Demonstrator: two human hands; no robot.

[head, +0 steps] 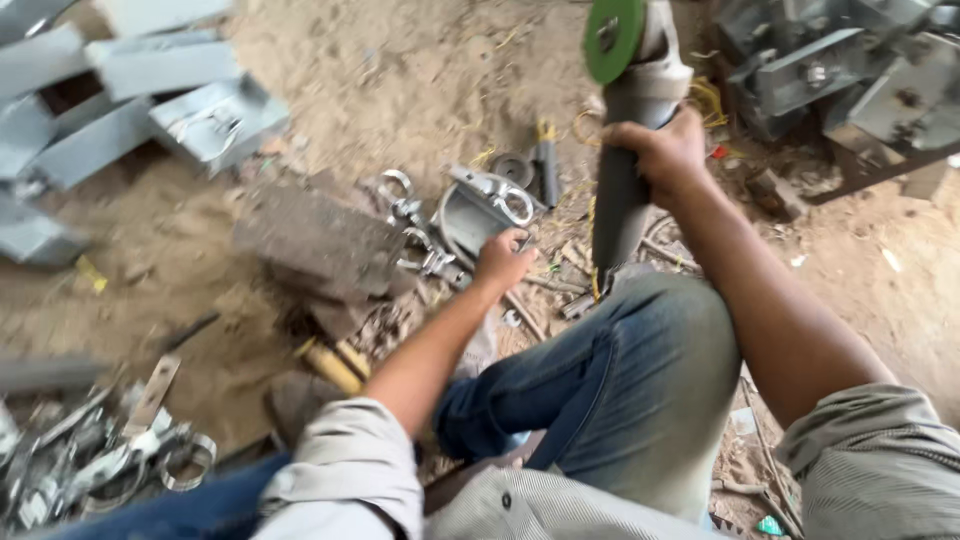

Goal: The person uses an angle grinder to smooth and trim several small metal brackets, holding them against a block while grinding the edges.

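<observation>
head view, looking down over my bent knee in blue jeans (640, 390) to a sandy floor (400, 70); right hand (662, 150) raised, its grip clenched around the grey body of an angle grinder (628, 150); grinder held upright above the knee, green disc (612, 38) at the top edge of the view, blurred; left hand (503, 262) stretched forward and low, resting on a curved metal clamp piece (478, 212) on the floor; i cannot tell whether that grip is closed on the piece or only touching it, fingers hidden behind the knuckles; just beside it a cluster of shiny ring-shaped clamps (415, 235), touching one another; a flat grey stone slab (315, 245) to the left of the clamps; grey steel channel pieces (150, 100) stacked top left, well apart from the hands; more bolted grey steel brackets (840, 70) top right; a heap of loose clamps and strips (100, 455) bottom left near my left sleeve (350, 460); a yellow-handled tool (330, 365) lies in the dirt under the left forearm.
</observation>
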